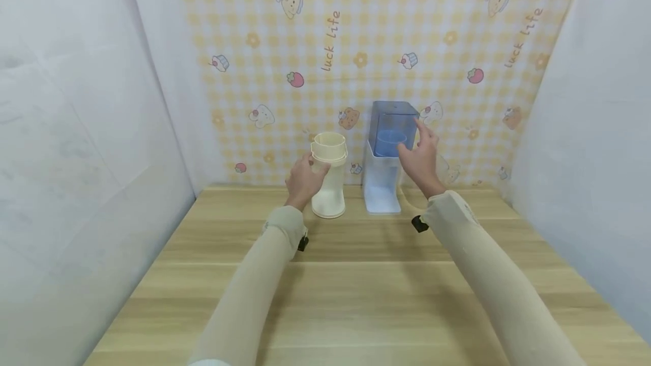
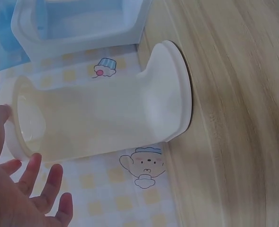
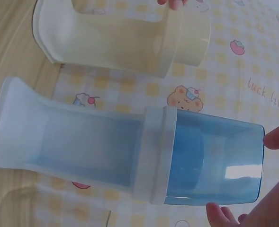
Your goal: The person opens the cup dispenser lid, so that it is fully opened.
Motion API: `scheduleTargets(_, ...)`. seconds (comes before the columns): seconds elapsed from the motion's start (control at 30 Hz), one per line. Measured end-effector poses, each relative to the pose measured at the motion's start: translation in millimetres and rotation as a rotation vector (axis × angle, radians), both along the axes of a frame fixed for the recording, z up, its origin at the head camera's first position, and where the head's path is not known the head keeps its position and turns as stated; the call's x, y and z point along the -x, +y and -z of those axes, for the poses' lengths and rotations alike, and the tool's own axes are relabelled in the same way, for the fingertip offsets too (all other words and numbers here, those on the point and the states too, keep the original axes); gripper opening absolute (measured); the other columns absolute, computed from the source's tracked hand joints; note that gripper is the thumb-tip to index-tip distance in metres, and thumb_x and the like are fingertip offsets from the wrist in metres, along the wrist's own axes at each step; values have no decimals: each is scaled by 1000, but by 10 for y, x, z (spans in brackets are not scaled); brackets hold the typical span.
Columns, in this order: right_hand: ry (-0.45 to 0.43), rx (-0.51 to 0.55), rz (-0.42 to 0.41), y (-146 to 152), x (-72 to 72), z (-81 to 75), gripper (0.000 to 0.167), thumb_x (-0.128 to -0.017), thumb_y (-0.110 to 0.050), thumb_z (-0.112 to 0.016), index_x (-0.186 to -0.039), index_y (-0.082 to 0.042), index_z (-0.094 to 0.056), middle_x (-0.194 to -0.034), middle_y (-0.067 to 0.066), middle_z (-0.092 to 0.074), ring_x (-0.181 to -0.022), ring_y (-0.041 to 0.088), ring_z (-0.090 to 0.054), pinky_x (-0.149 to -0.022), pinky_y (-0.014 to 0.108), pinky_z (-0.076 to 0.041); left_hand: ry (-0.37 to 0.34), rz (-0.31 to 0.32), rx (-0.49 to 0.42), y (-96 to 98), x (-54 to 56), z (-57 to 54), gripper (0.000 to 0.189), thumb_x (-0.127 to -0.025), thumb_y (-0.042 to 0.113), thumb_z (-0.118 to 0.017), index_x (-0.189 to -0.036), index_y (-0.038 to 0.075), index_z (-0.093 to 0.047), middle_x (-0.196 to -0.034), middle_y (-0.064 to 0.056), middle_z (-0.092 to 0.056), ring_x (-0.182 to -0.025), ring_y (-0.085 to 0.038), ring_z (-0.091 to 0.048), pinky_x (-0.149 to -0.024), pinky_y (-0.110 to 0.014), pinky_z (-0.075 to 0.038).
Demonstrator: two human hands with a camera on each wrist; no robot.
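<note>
A cream stand (image 1: 329, 188) with a round base carries an open cream ring-shaped cup (image 1: 328, 146) on top. My left hand (image 1: 306, 178) is at its upper part. In the left wrist view, the thumb and spread, slightly bent fingers (image 2: 51, 189) lie about the stand's collar (image 2: 18, 120). To the right stands a white stand (image 1: 382, 185) topped by a translucent blue container (image 1: 395, 129), with a round shape showing inside. My right hand (image 1: 421, 157) is at the container's right side, thumb and fingers spread. One fingertip (image 3: 276, 137) is right at its top edge.
Both stands are upright on a wood-grain table (image 1: 356, 298), near a yellow checked backdrop (image 1: 325, 33). Beside the white stand shows the faint outline of a see-through object (image 1: 413, 199). White walls (image 1: 76, 157) enclose the table left and right.
</note>
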State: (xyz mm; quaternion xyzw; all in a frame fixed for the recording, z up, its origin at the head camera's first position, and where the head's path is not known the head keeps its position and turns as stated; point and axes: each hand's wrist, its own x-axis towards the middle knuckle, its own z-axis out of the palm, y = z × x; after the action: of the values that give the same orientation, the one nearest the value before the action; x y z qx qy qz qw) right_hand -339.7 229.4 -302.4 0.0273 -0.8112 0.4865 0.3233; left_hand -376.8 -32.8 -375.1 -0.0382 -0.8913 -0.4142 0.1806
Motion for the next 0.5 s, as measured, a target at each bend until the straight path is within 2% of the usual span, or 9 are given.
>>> scheduleTargets(0.17,-55,-17,4,-54,38,-82,74,-88,-21,-61,-156,-23,-32,-157,19,-18,-141,39,-26,-104,54,-38,2,20,-2,-19,-13,26,69,-94,52,-60,-149,16,-39,-134,-9,-57,-122,-30,-53,-99,-57,-38)
scheduleTargets(0.33,-134,-31,44,-51,77,-91,77,-88,-29,-63,-157,-29,-29,-160,18,-14,-139,45,-20,-102,58,-37,-23,36,-17,-46,-90,76,77,-94,52,-60,-153,15,-30,-141,-14,-48,-125,-34,-49,-98,-58,-42)
scheduleTargets(0.5,-152,-52,103,30,139,-171,81,-88,-35,-64,-158,-32,-24,-160,19,-12,-138,46,-20,-100,63,-37,-44,56,-101,-87,-225,0,79,-93,44,-61,-155,9,-25,-149,-19,-37,-130,-40,-44,-100,-60,-42)
